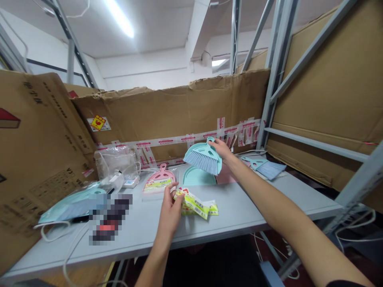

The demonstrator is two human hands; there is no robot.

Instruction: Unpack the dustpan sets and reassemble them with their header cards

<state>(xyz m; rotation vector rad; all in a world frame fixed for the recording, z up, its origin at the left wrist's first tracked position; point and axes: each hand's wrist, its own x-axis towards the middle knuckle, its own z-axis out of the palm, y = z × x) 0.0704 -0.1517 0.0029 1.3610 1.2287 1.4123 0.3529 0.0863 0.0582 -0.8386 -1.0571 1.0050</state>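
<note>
My right hand [222,150] is closed on the handle end of a teal dustpan [189,150] with a matching hand brush [206,161] nested in it, blue-grey bristles facing me. It is raised above the table. My left hand [170,208] pinches the left end of a yellow-green printed label [193,203]; a second similar label [214,208] lies partly beneath it. Behind them rests another teal dustpan [197,177], with a pink dustpan [226,176] partly hidden by my right arm. A bagged pink brush set [162,174] lies beyond my left hand.
Right of my arm lies a teal brush [271,169]. On the left are a teal dustpan set [79,198], clear plastic wrap [116,161], white cables and a pixelated item [112,217]. Taped cardboard [167,113] and metal posts [277,59] border the grey table [239,221].
</note>
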